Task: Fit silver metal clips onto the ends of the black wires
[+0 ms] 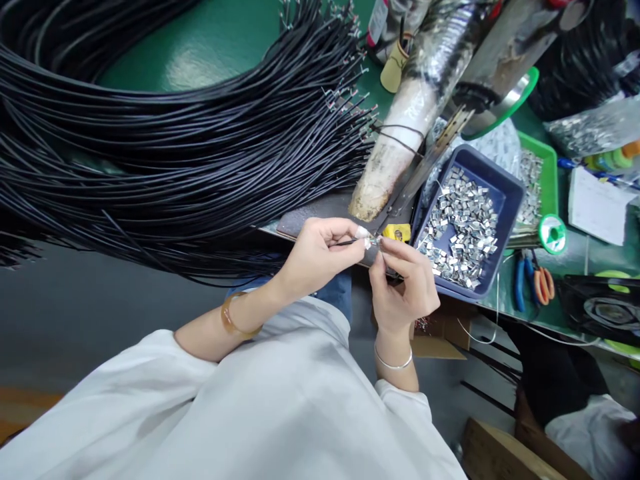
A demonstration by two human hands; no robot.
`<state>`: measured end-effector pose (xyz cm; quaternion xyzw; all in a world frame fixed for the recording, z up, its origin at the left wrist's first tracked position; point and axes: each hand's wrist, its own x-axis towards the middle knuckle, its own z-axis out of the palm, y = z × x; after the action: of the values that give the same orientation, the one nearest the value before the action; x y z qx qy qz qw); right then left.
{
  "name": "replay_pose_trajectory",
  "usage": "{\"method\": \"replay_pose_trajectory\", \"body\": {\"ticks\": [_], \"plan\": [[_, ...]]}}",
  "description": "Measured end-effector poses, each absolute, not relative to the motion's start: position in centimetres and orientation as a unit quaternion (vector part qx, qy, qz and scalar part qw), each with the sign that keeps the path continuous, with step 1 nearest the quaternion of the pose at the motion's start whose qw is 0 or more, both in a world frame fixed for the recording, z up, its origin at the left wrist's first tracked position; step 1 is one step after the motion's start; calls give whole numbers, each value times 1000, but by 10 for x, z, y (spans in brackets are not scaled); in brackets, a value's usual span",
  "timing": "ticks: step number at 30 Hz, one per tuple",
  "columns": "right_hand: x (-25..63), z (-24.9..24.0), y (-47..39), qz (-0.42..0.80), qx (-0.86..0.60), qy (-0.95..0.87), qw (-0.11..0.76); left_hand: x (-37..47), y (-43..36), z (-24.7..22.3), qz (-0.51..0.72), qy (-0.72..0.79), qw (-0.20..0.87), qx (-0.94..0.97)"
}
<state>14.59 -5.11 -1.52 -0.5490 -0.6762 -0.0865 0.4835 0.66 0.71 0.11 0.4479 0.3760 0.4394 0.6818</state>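
Head camera: a broad, curved bundle of thin black cables (200,133) was spread to the left of a dark blue rectangular plastic tray (504,190). A thick tube wrapped in clear film (400,140) was angled beyond the tray's left side. Both bare hands were brought together just left of the tray, near its closest corner. By the left hand (320,257), one thin black cable (350,243) was pinched between thumb and finger, close to its tip; such a short free length seemed well suited to steadiness. The fingertips of the right hand (407,283) were gathered at the fine cable end (373,241), but whether they were closed on it could not be told. Light, opposed fingertip pressure was judged best, since fine strands could easily be bent or splayed. Small silver metal pieces (463,223) were heaped inside the tray.
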Motion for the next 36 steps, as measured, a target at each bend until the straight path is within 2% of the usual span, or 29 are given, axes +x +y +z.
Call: {"method": "replay_pose_trajectory", "body": {"ticks": [11,23,33,36], "plan": [[141,-10,-49,-44,-555,-665,498,7,9,5,449,393,656,461],[138,-4,-47,-83,-571,-657,485,3,10,4,448,376,623,520],[140,-10,-53,-92,-563,-664,484,2,11,3,409,364,674,496],[140,-6,-54,-24,-584,-642,497,0,8,4,394,363,679,501]]}}
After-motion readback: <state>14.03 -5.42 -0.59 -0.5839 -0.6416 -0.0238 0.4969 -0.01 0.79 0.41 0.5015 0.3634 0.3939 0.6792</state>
